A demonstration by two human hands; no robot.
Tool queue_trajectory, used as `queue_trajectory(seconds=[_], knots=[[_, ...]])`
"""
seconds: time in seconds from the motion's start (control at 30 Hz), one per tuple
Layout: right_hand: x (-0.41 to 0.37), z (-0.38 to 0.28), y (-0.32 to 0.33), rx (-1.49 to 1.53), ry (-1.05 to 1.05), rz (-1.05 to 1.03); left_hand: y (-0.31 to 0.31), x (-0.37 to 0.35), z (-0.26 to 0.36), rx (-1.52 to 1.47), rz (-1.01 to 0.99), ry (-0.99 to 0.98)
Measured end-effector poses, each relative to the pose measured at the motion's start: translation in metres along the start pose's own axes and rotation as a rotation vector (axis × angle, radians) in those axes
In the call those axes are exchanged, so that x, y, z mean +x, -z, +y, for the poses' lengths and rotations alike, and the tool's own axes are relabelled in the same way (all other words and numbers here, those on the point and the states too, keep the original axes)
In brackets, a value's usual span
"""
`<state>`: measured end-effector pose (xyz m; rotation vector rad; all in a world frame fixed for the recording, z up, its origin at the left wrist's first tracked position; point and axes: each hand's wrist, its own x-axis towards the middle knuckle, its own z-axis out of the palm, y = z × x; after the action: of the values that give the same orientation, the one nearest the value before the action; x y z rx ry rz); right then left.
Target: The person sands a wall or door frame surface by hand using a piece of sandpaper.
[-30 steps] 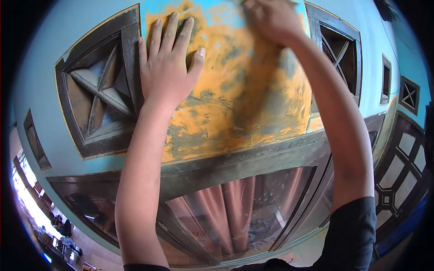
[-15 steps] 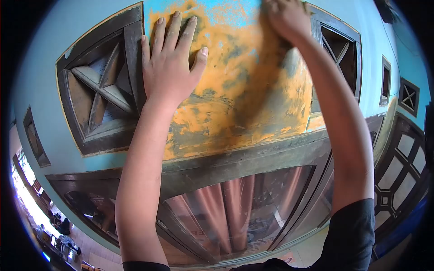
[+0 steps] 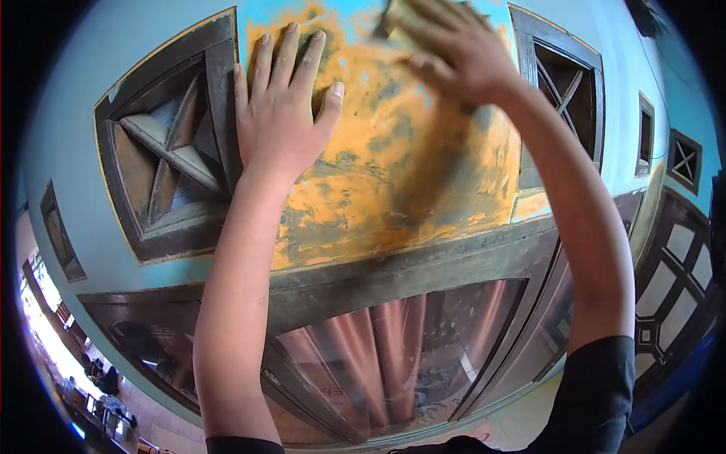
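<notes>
My left hand (image 3: 281,125) lies flat with spread fingers on the wall, beside the dark wooden vent frame at the left. Smeared by motion, my right hand (image 3: 475,62) is higher up on the wall and grips a yellowish piece of sandpaper (image 3: 406,26) under its fingers. Between and below both hands is a rough orange patch (image 3: 363,178) with grey-green stains, and bright blue paint shows along its top. A dark shadow of the right arm falls across this patch.
Wooden vents with crossed bars flank the patch, a left vent (image 3: 170,144) and a right vent (image 3: 563,87). Below runs a dark wooden beam (image 3: 401,261) over a glass pane with pinkish curtains (image 3: 378,356). A panelled door (image 3: 669,280) stands at the far right.
My right hand has swept left and slightly down across the upper wall, bringing the sandpaper into sight. My left hand has stayed almost in place.
</notes>
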<state>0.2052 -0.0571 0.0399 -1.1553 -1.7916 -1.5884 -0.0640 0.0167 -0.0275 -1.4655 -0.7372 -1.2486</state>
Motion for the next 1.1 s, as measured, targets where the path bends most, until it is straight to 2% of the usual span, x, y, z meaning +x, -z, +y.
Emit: queue_trajectory(seconds=[0.03, 0.07, 0.13, 0.2, 0.27, 0.33, 0.4, 0.43, 0.47, 0.53, 0.57, 0.6, 0.67, 0.73, 0.8, 0.87, 0.93, 1.0, 1.07, 1.1], knots=[[0.001, 0.006, 0.011, -0.007, -0.217, 0.060, 0.000, -0.001, 0.001, -0.003, -0.002, 0.001], [0.006, 0.030, -0.003, 0.115, -0.427, 0.098, 0.000, -0.001, 0.001, -0.002, -0.008, 0.002], [0.006, 0.019, -0.010, 0.024, -0.486, 0.210, 0.001, 0.000, 0.001, 0.008, -0.016, 0.006], [-0.002, 0.013, -0.048, 0.062, -0.142, 0.435, 0.002, 0.000, 0.001, 0.006, -0.022, 0.010], [-0.027, -0.043, -0.033, 0.043, 0.086, 0.283, 0.002, 0.001, 0.002, 0.002, -0.026, 0.010], [-0.030, -0.029, -0.024, 0.053, 0.223, 0.253, 0.001, 0.000, 0.001, 0.003, -0.027, 0.016], [-0.015, 0.010, -0.034, 0.072, -0.005, 0.371, 0.001, -0.001, 0.001, 0.007, -0.020, 0.008], [-0.008, 0.018, -0.025, 0.123, -0.232, 0.336, 0.000, -0.001, 0.001, 0.008, -0.015, 0.007], [0.000, 0.016, -0.024, -0.027, -0.427, 0.296, 0.000, -0.001, 0.002, 0.010, -0.017, 0.009], [-0.001, -0.006, -0.032, -0.007, -0.406, 0.357, 0.001, -0.002, 0.002, 0.017, -0.021, 0.008], [-0.008, -0.012, -0.050, 0.020, -0.236, 0.470, 0.002, -0.002, 0.002, 0.009, -0.015, 0.003], [-0.022, -0.042, -0.038, -0.040, -0.122, 0.373, 0.002, -0.004, 0.002, 0.000, -0.008, -0.001], [-0.049, -0.061, -0.029, 0.127, 0.170, 0.202, 0.003, -0.007, 0.003, -0.006, -0.008, -0.004], [-0.050, -0.036, -0.030, 0.043, 0.191, 0.191, 0.005, -0.014, 0.003, 0.000, -0.031, -0.007], [-0.039, -0.011, -0.032, 0.103, -0.097, 0.380, 0.006, -0.020, 0.003, 0.004, -0.040, -0.017], [-0.040, -0.009, -0.028, -0.016, -0.375, 0.310, 0.008, -0.027, 0.005, -0.005, -0.059, -0.020], [-0.045, -0.032, -0.051, 0.034, -0.327, 0.431, 0.012, -0.036, 0.008, -0.019, -0.087, -0.024], [-0.075, -0.080, -0.040, 0.148, -0.123, 0.215, 0.020, -0.052, 0.014, -0.055, -0.148, -0.047], [-0.099, -0.089, -0.034, 0.230, 0.156, 0.053, 0.028, -0.073, 0.018, -0.074, -0.213, -0.081], [-0.103, -0.081, -0.034, 0.200, 0.131, 0.047, 0.031, -0.085, 0.018, -0.078, -0.250, -0.108]])
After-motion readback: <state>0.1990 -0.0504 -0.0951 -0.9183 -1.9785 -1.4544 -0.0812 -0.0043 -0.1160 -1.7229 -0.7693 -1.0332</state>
